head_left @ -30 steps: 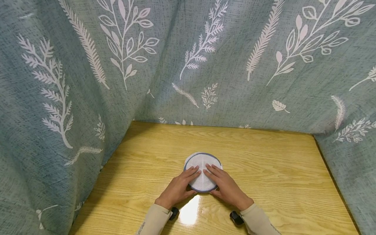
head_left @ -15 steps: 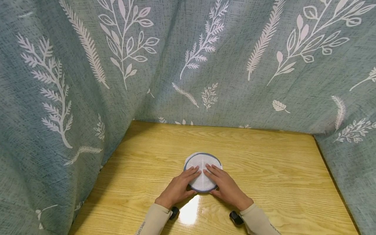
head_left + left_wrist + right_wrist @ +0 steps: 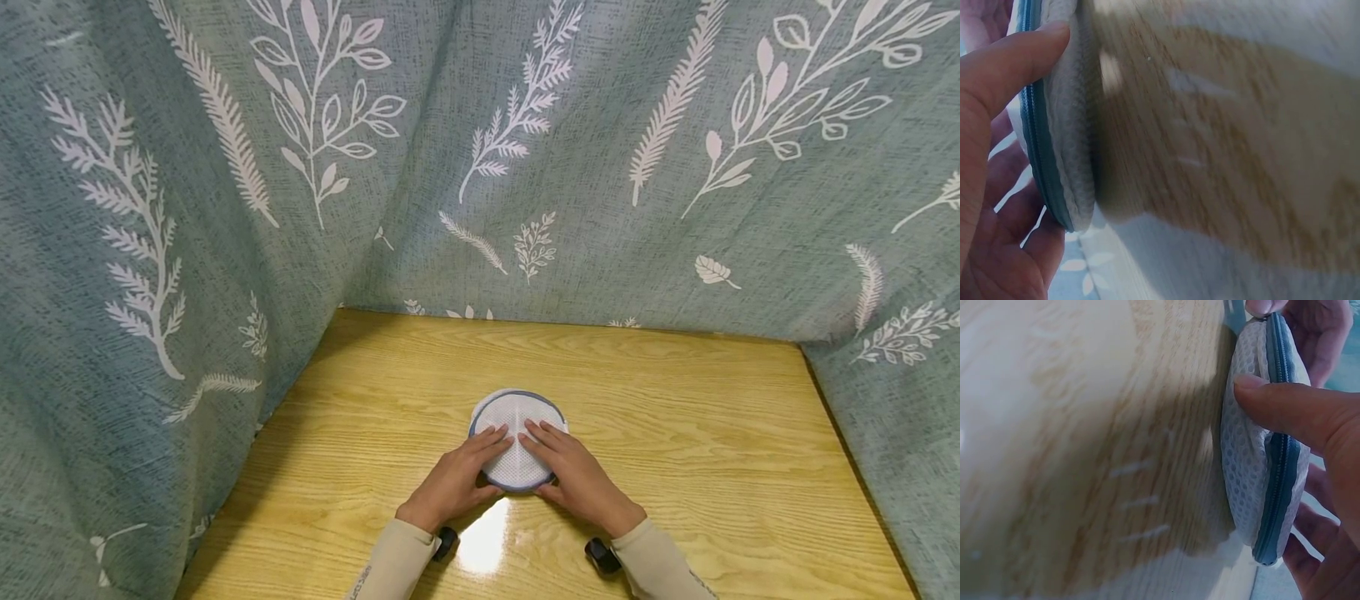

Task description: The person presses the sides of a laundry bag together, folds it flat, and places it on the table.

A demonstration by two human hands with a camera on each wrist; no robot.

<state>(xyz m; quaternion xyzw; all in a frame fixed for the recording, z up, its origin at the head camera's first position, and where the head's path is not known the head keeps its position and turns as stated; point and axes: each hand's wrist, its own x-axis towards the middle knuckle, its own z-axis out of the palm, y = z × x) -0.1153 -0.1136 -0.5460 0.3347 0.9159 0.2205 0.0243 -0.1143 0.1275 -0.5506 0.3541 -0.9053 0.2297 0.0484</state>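
Note:
A round white mesh laundry bag (image 3: 516, 408) with a blue zipped rim lies on the wooden table in the head view. My left hand (image 3: 456, 478) holds its left side, fingers spread over the top and thumb at the near edge. Mirroring it on the right side is my right hand (image 3: 583, 478). In the left wrist view the thumb presses the mesh beside the blue zipper (image 3: 1040, 137). The right wrist view has the other thumb lying across the zipper (image 3: 1280, 481) onto the mesh. The bag looks padded and thick; its underside is hidden.
Wood-grained tabletop (image 3: 660, 417) surrounds the bag, with a bright light reflection near the front. A blue-green leaf-patterned curtain (image 3: 420, 250) hangs along the back and both sides. Black wrist devices (image 3: 602, 557) sit under the sleeves.

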